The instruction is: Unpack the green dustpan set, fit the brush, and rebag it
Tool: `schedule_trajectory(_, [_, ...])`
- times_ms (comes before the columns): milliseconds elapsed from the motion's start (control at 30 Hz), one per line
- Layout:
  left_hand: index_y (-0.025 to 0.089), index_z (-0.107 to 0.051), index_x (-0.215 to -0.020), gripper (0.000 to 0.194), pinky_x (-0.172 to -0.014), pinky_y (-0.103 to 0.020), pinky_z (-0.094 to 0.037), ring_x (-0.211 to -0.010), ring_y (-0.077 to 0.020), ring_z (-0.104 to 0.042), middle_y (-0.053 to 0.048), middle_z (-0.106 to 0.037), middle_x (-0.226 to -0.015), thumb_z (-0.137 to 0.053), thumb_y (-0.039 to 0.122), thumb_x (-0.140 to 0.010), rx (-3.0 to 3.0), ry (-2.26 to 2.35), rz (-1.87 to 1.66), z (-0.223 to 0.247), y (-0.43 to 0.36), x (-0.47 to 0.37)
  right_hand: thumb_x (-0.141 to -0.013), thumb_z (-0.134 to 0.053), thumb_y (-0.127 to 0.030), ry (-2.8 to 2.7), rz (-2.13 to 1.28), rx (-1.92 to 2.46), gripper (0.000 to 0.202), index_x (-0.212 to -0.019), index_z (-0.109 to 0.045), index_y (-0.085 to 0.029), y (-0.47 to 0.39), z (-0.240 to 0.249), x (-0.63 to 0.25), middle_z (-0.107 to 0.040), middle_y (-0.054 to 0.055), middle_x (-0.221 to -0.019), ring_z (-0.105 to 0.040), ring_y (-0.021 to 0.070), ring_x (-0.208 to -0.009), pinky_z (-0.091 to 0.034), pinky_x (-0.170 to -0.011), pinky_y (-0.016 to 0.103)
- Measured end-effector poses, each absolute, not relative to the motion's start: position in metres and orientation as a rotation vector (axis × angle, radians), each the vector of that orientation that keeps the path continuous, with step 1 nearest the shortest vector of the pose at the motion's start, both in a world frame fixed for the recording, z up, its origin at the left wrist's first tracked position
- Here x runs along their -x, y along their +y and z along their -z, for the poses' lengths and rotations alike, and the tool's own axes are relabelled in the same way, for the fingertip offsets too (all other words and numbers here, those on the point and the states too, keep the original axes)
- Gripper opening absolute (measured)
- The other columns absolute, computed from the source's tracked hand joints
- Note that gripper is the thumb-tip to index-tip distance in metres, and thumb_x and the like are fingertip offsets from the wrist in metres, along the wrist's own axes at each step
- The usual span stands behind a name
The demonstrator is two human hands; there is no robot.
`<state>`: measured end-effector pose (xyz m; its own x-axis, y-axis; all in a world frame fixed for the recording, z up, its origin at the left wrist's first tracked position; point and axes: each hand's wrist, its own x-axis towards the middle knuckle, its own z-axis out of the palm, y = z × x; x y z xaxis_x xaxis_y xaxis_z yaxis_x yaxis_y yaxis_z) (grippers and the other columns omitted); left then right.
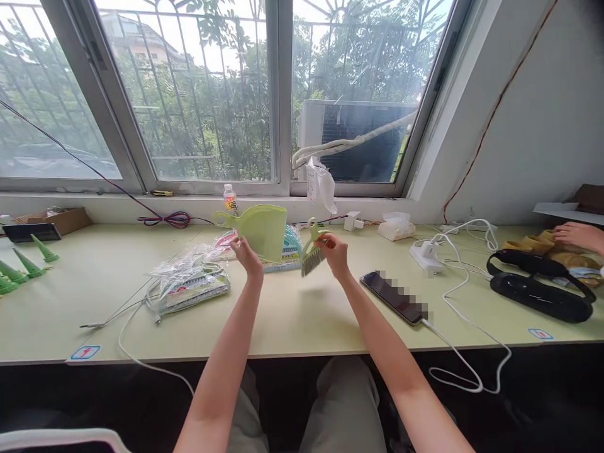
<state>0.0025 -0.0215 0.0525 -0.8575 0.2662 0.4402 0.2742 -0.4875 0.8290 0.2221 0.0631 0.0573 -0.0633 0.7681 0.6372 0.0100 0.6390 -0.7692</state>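
My left hand (248,257) grips a light green dustpan (265,231) by its lower left side, holding it above the table with its looped handle pointing left. In my right hand (334,253) is a small green brush (311,250), bristles hanging down and to the left, just over the tabletop. The two tools are a short gap apart. Behind the dustpan lie a teal packaged item (292,242) and a pink one (225,244), both partly hidden. Plastic-wrapped packages (195,292) rest left of my left hand.
A phone (394,296) with a white cable lies right of my right arm. Further right are a power strip (426,257), a black strapped device (538,292) and another person's hand (578,234). A bottle (230,199) stands by the window; green cones (28,263) are far left.
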Motion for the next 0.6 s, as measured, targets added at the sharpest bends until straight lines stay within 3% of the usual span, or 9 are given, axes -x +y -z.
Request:
schedule_trajectory(100, [0.025,-0.046,-0.102,0.039,-0.061,-0.027,-0.031,-0.059,-0.0142,-0.040,0.005,-0.039,-0.067,-0.043,0.063,-0.094,1.254,-1.679,2.360,-0.053,-0.023,-0.019,-0.071,-0.074,-0.051,-1.557,-0.746,0.675,0.032,-0.080,-0.068,-0.020,0.055,-0.046,-0.208,-0.071,0.002,-0.076,-0.047,0.0114,-0.053,-0.043,-0.055,0.028])
schedule_trajectory(233, [0.023,-0.051,-0.100,0.036,-0.054,-0.026,-0.023,-0.047,-0.0125,-0.032,0.008,-0.033,-0.054,-0.050,0.059,-0.092,1.804,-1.830,2.089,-0.046,-0.019,-0.039,-0.077,-0.071,-0.050,-1.603,-0.728,0.724,0.030,-0.085,-0.064,-0.022,0.045,-0.030,-0.194,-0.071,0.001,-0.077,-0.054,0.0132,-0.056,-0.047,-0.062,0.029])
schedule_trajectory(400, [0.019,-0.051,-0.124,0.056,-0.052,-0.023,-0.025,-0.048,-0.0102,-0.037,0.008,-0.046,-0.057,-0.064,0.056,-0.085,2.102,-1.802,2.046,-0.042,-0.017,-0.052,-0.078,-0.073,-0.042,-1.429,-0.747,0.694,0.050,-0.115,-0.045,-0.025,0.038,-0.028,-0.193,-0.069,-0.003,-0.076,-0.059,0.0146,-0.059,-0.049,-0.063,0.028])
schedule_trajectory(500, [0.019,-0.054,-0.131,0.054,-0.052,-0.023,-0.021,-0.047,-0.0096,-0.031,0.009,-0.037,-0.052,-0.059,0.053,-0.090,2.213,-1.825,1.923,-0.039,-0.016,-0.056,-0.079,-0.072,-0.040,-1.417,-0.716,0.698,0.050,-0.116,-0.041,-0.027,0.037,-0.033,-0.197,-0.069,-0.003,-0.080,-0.060,0.0140,-0.061,-0.050,-0.064,0.027])
schedule_trajectory(600, [0.019,-0.059,-0.130,0.048,-0.055,-0.024,-0.023,-0.049,-0.0101,-0.032,0.008,-0.040,-0.053,-0.058,0.048,-0.091,2.205,-1.845,1.845,-0.034,-0.014,-0.059,-0.081,-0.070,-0.041,-1.431,-0.714,0.725,0.047,-0.115,-0.040,-0.027,0.038,-0.034,-0.199,-0.068,-0.004,-0.080,-0.060,0.0133,-0.060,-0.049,-0.062,0.026])
